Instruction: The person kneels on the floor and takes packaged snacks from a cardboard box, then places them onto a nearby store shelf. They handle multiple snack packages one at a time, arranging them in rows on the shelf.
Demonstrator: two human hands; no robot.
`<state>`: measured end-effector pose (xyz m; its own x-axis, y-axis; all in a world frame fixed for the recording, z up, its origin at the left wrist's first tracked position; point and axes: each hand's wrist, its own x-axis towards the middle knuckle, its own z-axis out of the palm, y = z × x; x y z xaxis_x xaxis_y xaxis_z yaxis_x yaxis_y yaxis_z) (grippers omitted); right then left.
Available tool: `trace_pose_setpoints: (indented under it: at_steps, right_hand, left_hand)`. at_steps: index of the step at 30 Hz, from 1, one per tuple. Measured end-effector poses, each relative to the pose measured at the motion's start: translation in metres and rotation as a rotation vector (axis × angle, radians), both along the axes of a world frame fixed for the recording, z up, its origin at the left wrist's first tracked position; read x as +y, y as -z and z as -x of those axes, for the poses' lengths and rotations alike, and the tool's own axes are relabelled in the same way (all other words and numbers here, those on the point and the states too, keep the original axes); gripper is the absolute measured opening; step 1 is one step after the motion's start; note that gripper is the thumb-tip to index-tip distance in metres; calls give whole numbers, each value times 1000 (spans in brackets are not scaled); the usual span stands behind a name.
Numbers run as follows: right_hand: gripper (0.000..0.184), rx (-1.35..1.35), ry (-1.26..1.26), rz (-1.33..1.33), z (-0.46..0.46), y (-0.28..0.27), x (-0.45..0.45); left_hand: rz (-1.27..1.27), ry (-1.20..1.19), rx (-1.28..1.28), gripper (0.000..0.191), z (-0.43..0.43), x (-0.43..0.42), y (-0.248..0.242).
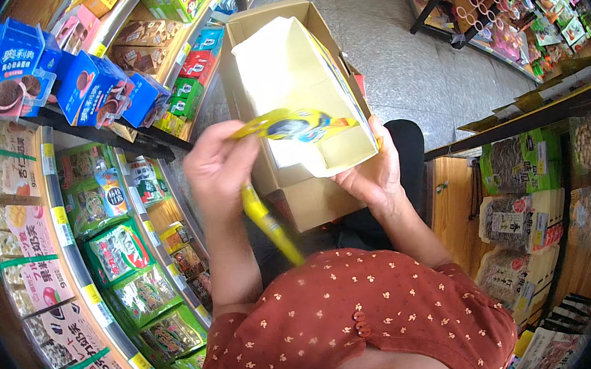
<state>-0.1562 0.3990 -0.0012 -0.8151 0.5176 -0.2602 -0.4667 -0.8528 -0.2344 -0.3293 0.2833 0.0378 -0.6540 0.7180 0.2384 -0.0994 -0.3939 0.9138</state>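
My left hand (222,165) pinches a torn-looking yellow printed strip (294,124) of packaging, blurred by motion. One end of it reaches across the pale box, and a further yellow length hangs below my fist. Supporting the lower right corner of an open box with a pale inside (290,92) is my right hand (376,175), its thumb and fingers at the box's edge. That box is tilted, and from this angle I see bare inner walls. Behind and under it stands an open brown cardboard carton (319,198), in front of my knees.
Shelves at left hold blue biscuit boxes (90,90), green snack packs (120,253) and pink-labelled packs (27,231). Bagged dried foods (518,222) fill the right shelf. Beyond the carton runs a grey tiled floor (389,48), with a rack of hanging small packets (532,10) at upper right.
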Motion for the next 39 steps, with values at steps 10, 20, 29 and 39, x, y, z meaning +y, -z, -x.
trace_pose_setpoints:
  at_steps: [10,20,29,39]
  right_hand:
    - [65,32,-57,126,-6,6,-10]
    - [65,3,-76,36,-9,1,-16]
    - [66,2,-116,-5,-9,9,-15]
    - [68,15,-129,-40,-11,11,-15]
  left_hand:
    - [-268,215,-400,14,46,-28,1]
    - [-49,291,-601,26,39,-14,-5]
    - [-65,584,-715,31,31,-3,-2]
    - [19,255,-399,23,27,9,-15]
